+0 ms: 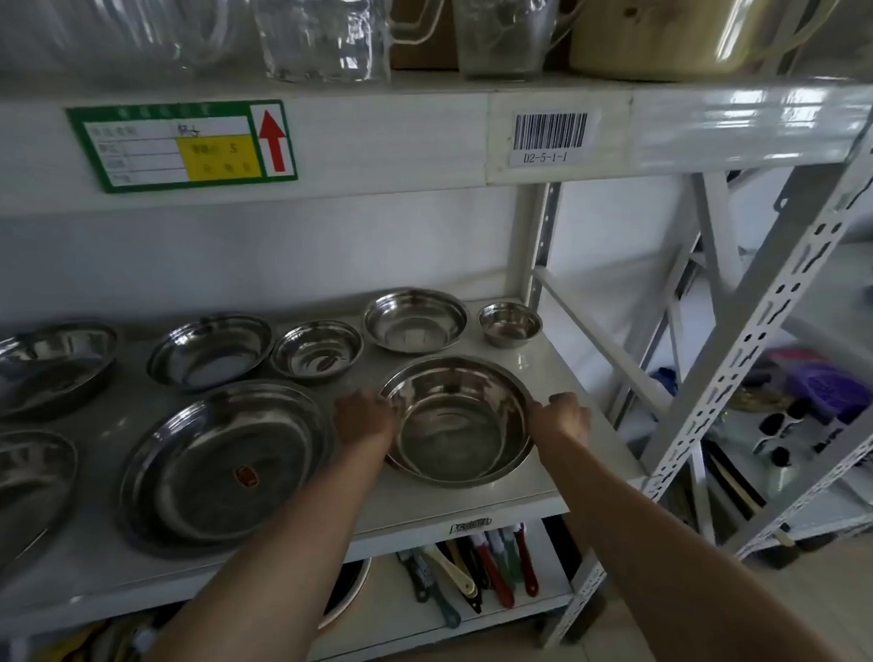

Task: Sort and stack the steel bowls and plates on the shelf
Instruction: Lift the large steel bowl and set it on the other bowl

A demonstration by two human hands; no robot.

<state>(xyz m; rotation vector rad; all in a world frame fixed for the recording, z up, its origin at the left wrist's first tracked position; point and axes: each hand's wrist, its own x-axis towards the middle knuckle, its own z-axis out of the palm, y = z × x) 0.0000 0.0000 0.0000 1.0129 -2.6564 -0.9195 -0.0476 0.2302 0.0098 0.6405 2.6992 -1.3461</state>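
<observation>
both hands (366, 416) (568, 415) apparently gripping the large steel bowl (457, 424)

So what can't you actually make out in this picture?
Head view:
- Left hand and right hand at the big bowl: fingertips hidden by its rim.
- Green label: writing blurred.
- Two dishes at far left: cut off by the edge.
- Glass jugs above: tops cut off.
- Lower-shelf utensils: partly hidden by the shelf.

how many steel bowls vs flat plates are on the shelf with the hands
Bowls: 6, counting the large bowl gripped by the left hand and the right hand
Plates: 2, the big plate and one cut off at the left edge
Total: 8
</observation>
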